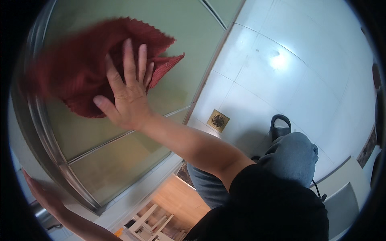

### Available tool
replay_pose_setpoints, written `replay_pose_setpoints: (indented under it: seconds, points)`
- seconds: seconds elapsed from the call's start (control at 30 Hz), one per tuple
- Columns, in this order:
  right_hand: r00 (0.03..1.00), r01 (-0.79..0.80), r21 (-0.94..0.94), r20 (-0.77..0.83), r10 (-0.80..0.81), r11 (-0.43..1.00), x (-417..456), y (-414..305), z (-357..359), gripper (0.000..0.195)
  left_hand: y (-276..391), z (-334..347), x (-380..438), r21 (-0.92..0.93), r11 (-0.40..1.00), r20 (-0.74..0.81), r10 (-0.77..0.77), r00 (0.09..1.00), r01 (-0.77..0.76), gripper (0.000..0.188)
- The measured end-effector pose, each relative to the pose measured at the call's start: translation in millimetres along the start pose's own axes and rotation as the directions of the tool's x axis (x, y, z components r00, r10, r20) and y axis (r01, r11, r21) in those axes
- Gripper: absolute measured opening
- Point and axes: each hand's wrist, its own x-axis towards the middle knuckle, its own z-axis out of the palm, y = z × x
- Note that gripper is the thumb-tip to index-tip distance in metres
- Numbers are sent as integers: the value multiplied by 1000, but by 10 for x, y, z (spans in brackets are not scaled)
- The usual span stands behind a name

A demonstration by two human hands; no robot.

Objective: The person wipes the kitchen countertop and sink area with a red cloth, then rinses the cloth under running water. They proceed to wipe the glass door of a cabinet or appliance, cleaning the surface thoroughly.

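Note:
My right hand (131,90) presses a dark red cloth (87,63) flat against the greenish frosted glass panel (187,39) of a framed door. Its fingers are spread over the cloth, and the thumb points to the left. The cloth's left part is blurred and overlaps the metal frame (48,129); its scalloped edge folds up on the right. At the lower left, my left hand (40,192) lies along the outer side of the door frame. Its fingers are partly hidden and dim, so their grip is unclear.
White floor tiles (271,81) with a brass floor drain (218,120) extend to the right. A black slipper (280,132) is on my foot. Wood-look flooring (178,195) and white furniture (153,223) show below. A metal cylinder (43,212) stands near my left wrist.

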Motion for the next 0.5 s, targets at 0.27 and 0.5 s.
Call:
replay_pose_setpoints:
  seconds: [0.27,0.5]
  points:
    - [482,-823,214,-227,846,526,-801,2563,139,68,17,43,85,-162,984,49,-66,997,73,72]
    - [938,-269,-43,-240,251,962,360,860,196,93,-225,-64,30,-186,980,141,-51,989,77,73]
